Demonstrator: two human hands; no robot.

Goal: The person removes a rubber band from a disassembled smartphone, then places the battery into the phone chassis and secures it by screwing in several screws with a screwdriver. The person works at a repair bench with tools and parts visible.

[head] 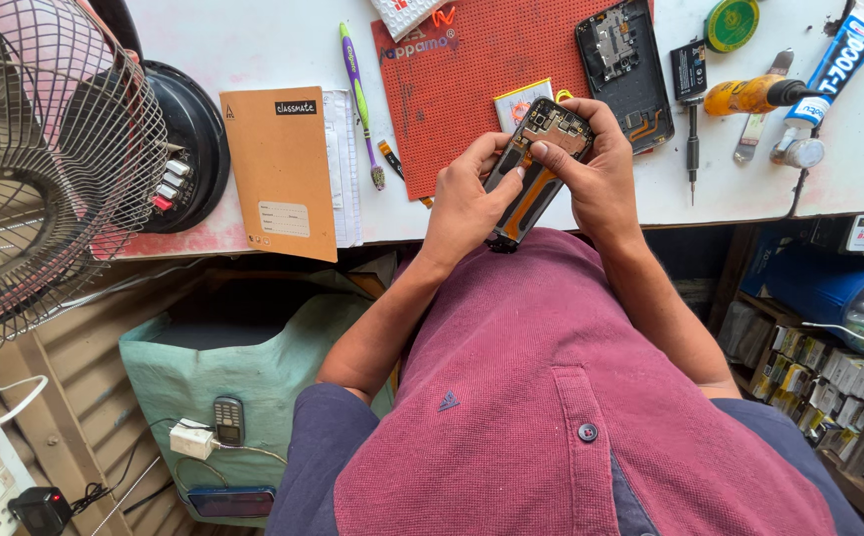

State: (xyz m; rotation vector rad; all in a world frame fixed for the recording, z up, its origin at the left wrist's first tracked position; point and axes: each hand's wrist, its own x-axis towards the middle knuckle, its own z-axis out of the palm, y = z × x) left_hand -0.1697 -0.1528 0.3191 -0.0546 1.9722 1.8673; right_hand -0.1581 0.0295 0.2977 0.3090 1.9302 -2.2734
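Bare circuitry showed in the opened phone (536, 169): light, stiff, fragile. Left hand (466, 203) and right hand (598, 179) had fingers clamped on its edges, the safest hold.

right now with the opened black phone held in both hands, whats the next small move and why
Probably press down with the right thumb: it already sits on the exposed orange-and-black innards of the opened black phone, which the left hand and right hand grip above the white table's edge.
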